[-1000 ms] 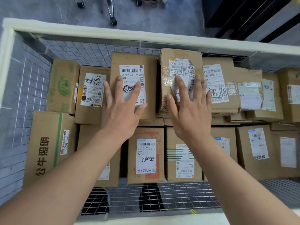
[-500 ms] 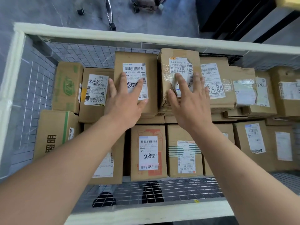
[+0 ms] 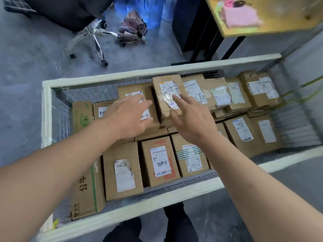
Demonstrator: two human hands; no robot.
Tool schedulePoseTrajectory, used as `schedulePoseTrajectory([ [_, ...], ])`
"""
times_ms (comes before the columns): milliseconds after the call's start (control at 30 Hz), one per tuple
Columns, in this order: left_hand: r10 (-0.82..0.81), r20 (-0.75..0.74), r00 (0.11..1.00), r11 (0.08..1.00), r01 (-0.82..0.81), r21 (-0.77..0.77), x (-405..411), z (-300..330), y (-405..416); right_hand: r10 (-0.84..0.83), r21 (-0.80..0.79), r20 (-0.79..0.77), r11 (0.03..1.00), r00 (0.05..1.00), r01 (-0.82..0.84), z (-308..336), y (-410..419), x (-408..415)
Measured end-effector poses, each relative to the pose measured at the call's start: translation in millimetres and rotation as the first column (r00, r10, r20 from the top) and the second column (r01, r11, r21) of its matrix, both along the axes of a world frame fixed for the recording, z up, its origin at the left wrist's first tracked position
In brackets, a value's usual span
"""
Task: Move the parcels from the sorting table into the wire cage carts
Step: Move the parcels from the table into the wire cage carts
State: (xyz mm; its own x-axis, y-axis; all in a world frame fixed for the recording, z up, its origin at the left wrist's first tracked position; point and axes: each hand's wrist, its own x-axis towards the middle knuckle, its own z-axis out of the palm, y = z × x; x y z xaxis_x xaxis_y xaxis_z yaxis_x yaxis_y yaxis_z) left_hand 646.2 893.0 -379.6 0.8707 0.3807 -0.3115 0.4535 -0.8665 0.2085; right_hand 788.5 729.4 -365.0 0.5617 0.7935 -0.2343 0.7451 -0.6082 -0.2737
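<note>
Both my arms reach out over the wire cage cart (image 3: 46,109), a long rectangular bin with thin grid-mesh walls and a pale padded rim. My left hand (image 3: 129,117) is spread flat, fingers straight and apart, over the white shipping label of a tall brown cardboard box (image 3: 148,95) in the far row; whether the palm touches the box or hangs just above it I cannot tell. My right hand (image 3: 190,119) is also spread, fingers loose and apart and holding nothing, over the near end of the crumpled taped box (image 3: 164,84) just to the right, whose label shows under glossy, wrinkled clear tape.

The parcels fill the cart in two rough rows, all matte brown corrugated cardboard with rectangular white labels. In the near row a box with red print and "5082" handwritten on its label (image 3: 160,161) stands between a plain box (image 3: 122,173) on its left and a box with green stripes (image 3: 189,154) on its right. At the near left corner stands a large carton with a green band and black characters (image 3: 87,186).

Beyond the cart, on the grey mottled floor, stands the chrome star base of an office chair (image 3: 94,41) with black casters. A yellow-topped surface (image 3: 279,16) juts in at the far right.
</note>
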Motion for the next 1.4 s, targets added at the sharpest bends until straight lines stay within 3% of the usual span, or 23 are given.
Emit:
schedulePoseTrajectory([
  [233,-0.182,0.052,0.982,0.983,0.183,-0.014,0,127,-25,-0.041,-0.046,0.037,0.998,0.998,0.043,121,-45,-27],
  [733,-0.423,0.212,0.881,0.905,0.398,0.152,32,354,-153,-0.231,0.066,0.206,0.973,0.951,0.222,340,-188,-45],
  [1133,-0.592,0.343,0.729,0.806,0.545,0.233,110,439,-316,-0.393,0.126,0.317,0.919,0.863,0.373,431,-359,-13],
  [1400,-0.747,0.362,0.558,0.654,0.716,0.246,180,463,-409,-0.604,0.141,0.279,0.794,0.746,0.591,446,-453,7],
])
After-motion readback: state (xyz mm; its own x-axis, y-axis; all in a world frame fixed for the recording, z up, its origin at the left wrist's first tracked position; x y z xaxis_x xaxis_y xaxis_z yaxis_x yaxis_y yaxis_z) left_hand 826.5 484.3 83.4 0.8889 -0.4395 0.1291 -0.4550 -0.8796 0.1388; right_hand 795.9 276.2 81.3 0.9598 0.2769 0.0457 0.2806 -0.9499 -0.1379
